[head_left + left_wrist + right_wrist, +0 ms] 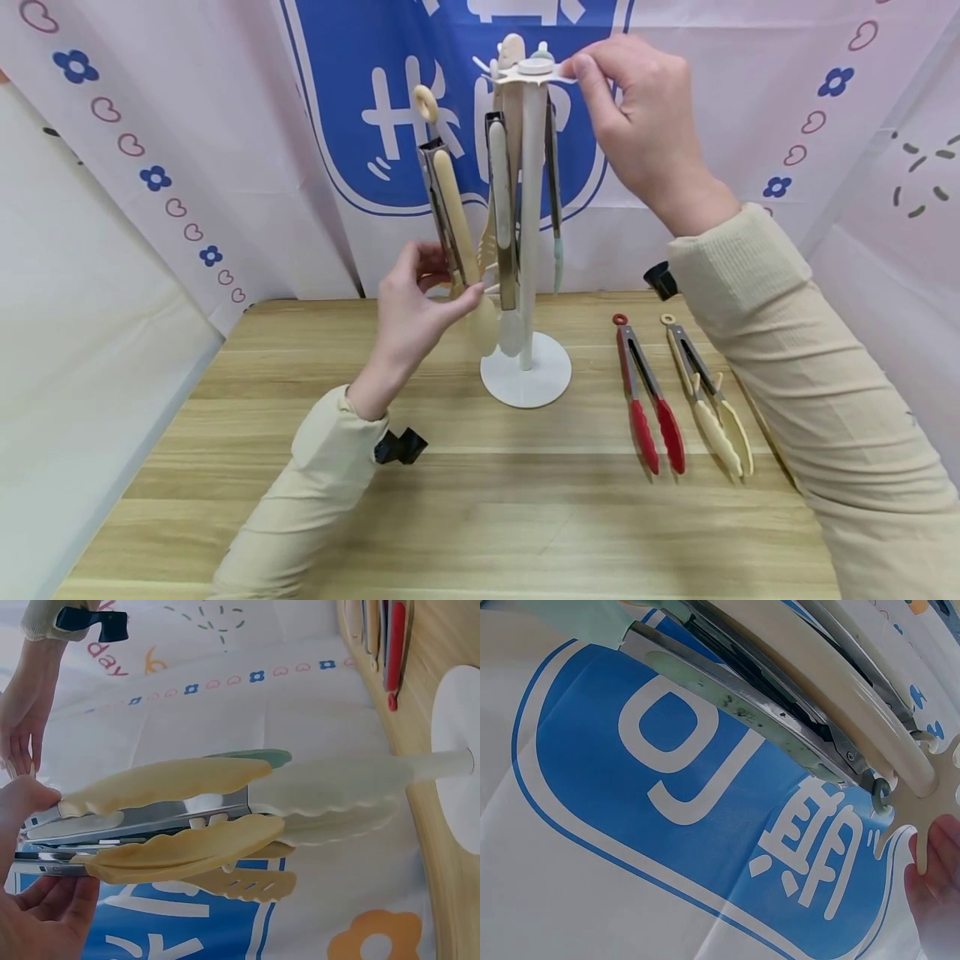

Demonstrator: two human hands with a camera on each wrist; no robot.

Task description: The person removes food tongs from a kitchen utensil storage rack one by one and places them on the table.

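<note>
My left hand grips a pair of pale yellow tongs, held upright and slightly tilted left of a white utensil stand. Their ring end stands apart from the stand's hooks. In the left wrist view the two scalloped yellow heads are spread slightly. My right hand pinches a hook at the right of the stand's top. Tongs with light grey handles and mint-green tongs hang from the stand. A yellow slotted turner shows behind the held tongs.
Red-tipped tongs and cream-tipped tongs lie on the wooden table to the right of the stand's round base. A white cloth with a blue printed patch hangs behind.
</note>
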